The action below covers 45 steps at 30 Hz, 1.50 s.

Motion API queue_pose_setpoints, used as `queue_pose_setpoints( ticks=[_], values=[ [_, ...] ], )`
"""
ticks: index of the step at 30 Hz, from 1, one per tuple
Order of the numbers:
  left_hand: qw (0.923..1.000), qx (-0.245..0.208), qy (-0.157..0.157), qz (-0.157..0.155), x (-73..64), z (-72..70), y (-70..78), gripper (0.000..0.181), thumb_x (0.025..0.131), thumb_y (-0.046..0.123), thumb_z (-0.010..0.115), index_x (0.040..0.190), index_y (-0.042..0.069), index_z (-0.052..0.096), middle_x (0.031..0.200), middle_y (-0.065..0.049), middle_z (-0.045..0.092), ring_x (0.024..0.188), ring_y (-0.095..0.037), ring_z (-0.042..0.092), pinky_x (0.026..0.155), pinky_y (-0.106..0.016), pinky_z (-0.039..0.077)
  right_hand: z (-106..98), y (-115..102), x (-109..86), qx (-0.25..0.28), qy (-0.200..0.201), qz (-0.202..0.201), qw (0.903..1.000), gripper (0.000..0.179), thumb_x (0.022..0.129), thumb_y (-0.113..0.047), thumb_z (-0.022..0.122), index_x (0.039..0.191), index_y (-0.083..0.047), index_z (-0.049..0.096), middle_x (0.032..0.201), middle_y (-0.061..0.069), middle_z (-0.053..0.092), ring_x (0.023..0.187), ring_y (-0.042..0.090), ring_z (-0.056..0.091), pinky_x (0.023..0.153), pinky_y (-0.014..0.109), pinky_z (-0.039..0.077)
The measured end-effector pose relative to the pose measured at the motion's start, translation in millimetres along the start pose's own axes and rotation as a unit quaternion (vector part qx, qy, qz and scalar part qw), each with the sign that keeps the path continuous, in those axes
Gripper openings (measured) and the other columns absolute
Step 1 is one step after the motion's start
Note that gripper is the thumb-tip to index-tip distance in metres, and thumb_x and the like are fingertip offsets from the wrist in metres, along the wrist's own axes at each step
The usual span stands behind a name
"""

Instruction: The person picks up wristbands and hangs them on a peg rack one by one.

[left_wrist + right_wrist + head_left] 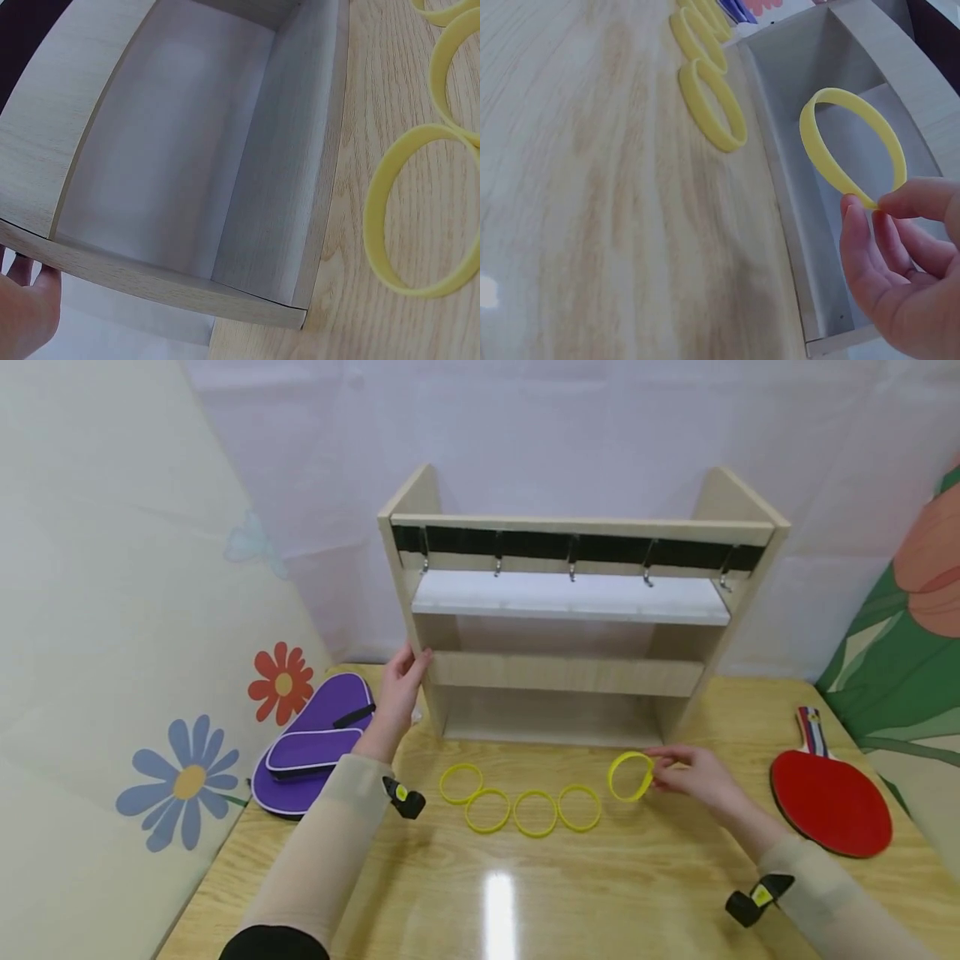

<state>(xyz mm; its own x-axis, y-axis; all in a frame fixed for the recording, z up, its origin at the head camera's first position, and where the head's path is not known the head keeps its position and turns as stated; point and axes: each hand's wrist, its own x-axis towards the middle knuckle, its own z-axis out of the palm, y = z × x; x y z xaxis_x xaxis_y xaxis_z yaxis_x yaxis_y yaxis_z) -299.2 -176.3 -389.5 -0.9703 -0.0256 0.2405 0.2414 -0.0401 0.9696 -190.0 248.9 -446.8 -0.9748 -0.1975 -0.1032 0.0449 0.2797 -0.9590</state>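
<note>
My right hand pinches a yellow wristband between thumb and fingertips, held upright off the table in front of the shelf's lower right. Several more yellow wristbands lie flat in a row on the wooden table, to the left of that hand. At the left side panel of a small wooden shelf rack, my left hand grips the edge, thumb at the front and fingers partly hidden behind. Along the rack's upper board runs a black strip with several metal hooks, which hang bare.
A purple paddle case lies on the table by the left wall. Toward the right edge rests a red table tennis paddle. A white cloth backdrop hangs behind the rack.
</note>
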Motion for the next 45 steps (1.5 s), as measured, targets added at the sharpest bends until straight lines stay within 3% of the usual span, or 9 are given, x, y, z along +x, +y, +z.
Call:
queue_pose_setpoints(
  ticks=[8,15,32,39,45],
  values=[
    [1.0,-0.003,0.005,-0.001,-2.3,2.7,2.8,0.051,0.103,0.017,0.05,0.152,0.01,0.039,0.152,-0.016,0.045,0.126,-0.02,0.049,0.113,-0.041,0.037,2.0,-7.5,4.6,0.056,-0.019,0.015,0.9981,0.046,0.094,0.005,0.054,0.131,0.028,0.04,0.091,-0.001,0.063,0.077,0.006,0.068,0.075,0.022,0.058],
    [1.0,0.0,0.005,-0.002,1.0,4.6,-0.6,0.052,0.103,0.019,0.051,0.153,0.011,0.038,0.152,-0.018,0.044,0.13,-0.025,0.048,0.114,-0.043,0.035,6.1,-20.1,11.0,0.145,-0.041,0.019,0.9884,0.046,0.096,0.005,0.053,0.131,0.029,0.035,0.091,-0.004,0.069,0.08,0.007,0.07,0.077,0.021,0.057],
    [0.9998,0.007,0.019,-0.005,-1.6,5.1,1.5,0.051,0.103,0.018,0.051,0.153,0.013,0.038,0.153,-0.013,0.045,0.128,-0.024,0.049,0.112,-0.041,0.038,33.0,-77.3,38.7,0.173,-0.045,-0.014,0.9837,0.045,0.097,0.003,0.053,0.134,0.021,0.037,0.097,-0.002,0.067,0.088,0.009,0.068,0.081,0.02,0.056],
    [0.9997,-0.006,0.022,-0.004,-2.1,2.9,0.7,0.051,0.103,0.016,0.049,0.153,0.011,0.038,0.153,-0.015,0.044,0.12,-0.014,0.051,0.107,-0.033,0.039,42.1,-107.3,45.4,0.231,-0.046,-0.031,0.9714,0.044,0.096,0.008,0.05,0.136,0.021,0.034,0.098,0.002,0.066,0.088,0.011,0.069,0.083,0.02,0.055],
    [0.9997,-0.011,0.022,-0.005,-3.0,3.6,1.6,0.05,0.103,0.015,0.05,0.152,0.012,0.039,0.152,-0.014,0.045,0.122,-0.016,0.051,0.107,-0.035,0.04,52.4,-131.0,48.9,0.268,-0.041,-0.036,0.9619,0.039,0.096,0.009,0.051,0.133,0.013,0.041,0.097,0.003,0.068,0.086,0.012,0.069,0.082,0.021,0.056]
  ],
)
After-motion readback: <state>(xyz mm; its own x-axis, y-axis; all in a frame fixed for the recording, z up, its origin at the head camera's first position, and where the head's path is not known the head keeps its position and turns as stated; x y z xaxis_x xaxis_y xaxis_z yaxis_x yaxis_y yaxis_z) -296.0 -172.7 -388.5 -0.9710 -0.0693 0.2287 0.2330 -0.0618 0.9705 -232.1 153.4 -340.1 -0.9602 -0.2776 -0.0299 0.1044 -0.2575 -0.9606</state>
